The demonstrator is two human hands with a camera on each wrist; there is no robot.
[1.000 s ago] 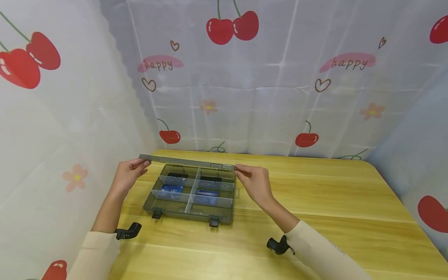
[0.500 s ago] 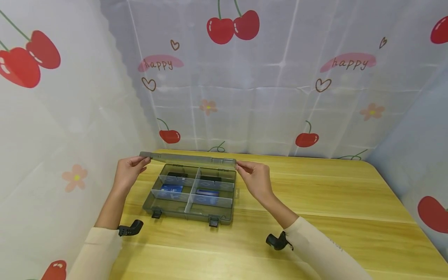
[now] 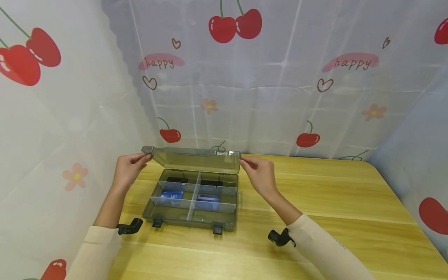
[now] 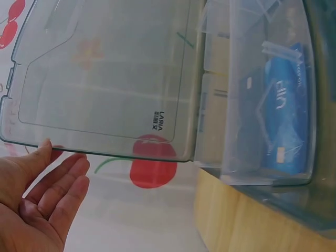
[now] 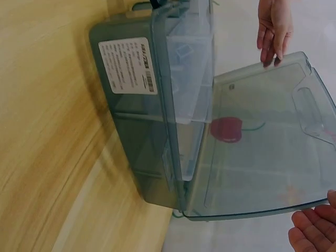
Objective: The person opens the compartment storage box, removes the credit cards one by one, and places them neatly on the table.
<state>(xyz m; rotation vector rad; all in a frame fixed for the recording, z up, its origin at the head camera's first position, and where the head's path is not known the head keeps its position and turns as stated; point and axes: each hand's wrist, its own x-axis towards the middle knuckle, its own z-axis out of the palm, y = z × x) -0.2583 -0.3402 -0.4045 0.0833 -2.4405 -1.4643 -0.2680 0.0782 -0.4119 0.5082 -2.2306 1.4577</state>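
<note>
Two hands, one box, one lid, six compartments, two latches, two cards, two black items.

Pale creased curtain behind and at both sides, red cherries, "happy" lettering, pink flowers, yellowish wood-grain table

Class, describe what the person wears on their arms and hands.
The left sleeve and right sleeve are cream; faint, unreadable markings show on the right one. A bent black device juts out near each cuff. The left hand and right hand wear no gloves.
</note>
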